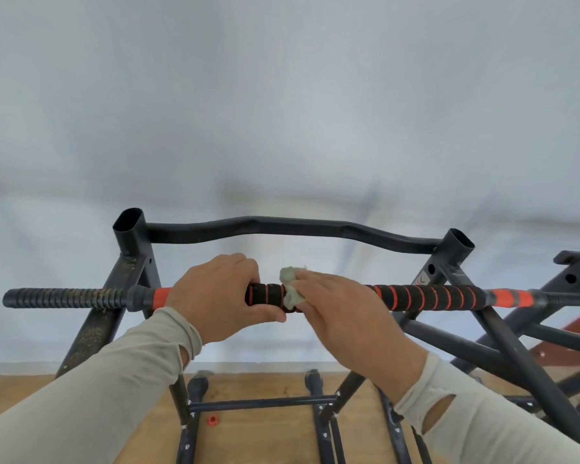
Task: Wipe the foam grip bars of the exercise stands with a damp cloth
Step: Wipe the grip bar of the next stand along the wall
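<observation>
The left hand (216, 291) clamps the foam grip bar (416, 296) while the right hand (345, 313) presses the damp cloth (290, 288) at its ten o'clock, fingers hidden, so the small wad could slip off.

Above the foam grip bar (422, 296) the room is free up to the curved rear bar (282, 226). Below it, slanted legs (503, 346) block the right side.

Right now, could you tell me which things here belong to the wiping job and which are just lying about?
Job: foam grip bar, green cloth, left hand gripping the bar, right hand holding the cloth.
Lying about: small orange cap on the wooden floor.
</observation>
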Tool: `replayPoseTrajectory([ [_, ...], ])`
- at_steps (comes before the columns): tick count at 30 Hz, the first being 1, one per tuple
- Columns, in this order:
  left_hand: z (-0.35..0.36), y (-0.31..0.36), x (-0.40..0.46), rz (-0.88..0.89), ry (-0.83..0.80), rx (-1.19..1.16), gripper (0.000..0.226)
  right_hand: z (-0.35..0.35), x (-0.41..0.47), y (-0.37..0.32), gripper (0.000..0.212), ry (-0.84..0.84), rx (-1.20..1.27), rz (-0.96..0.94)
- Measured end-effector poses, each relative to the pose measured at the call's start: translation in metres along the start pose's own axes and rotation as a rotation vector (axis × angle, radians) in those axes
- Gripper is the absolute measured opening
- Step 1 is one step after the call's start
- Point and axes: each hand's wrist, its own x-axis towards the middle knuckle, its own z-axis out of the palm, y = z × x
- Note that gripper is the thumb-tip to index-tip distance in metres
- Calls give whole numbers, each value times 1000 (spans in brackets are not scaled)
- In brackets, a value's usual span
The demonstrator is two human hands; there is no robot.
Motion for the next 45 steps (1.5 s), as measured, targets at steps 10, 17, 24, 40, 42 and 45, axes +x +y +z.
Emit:
replayPoseTrajectory([
  [10,0,2,-2,9,27,-2,62,-25,-19,32,23,-61,-261,343],
  [17,-1,4,0,-8,24,3,62,16,7,-33,11,85,-80,231],
  [24,-25,-36,-15,69,-103,-10,62,15,0,-20,20,80,82,59],
  [40,-5,-61,-29,157,10,201,45,30,37,-93,14,78,85,-93],
  [42,-6,-61,-28,143,7,216,55,25,33,-70,19,63,75,-193],
  [45,-6,-61,-26,118,-19,223,58,-7,27,-27,14,-171,-101,-20],
])
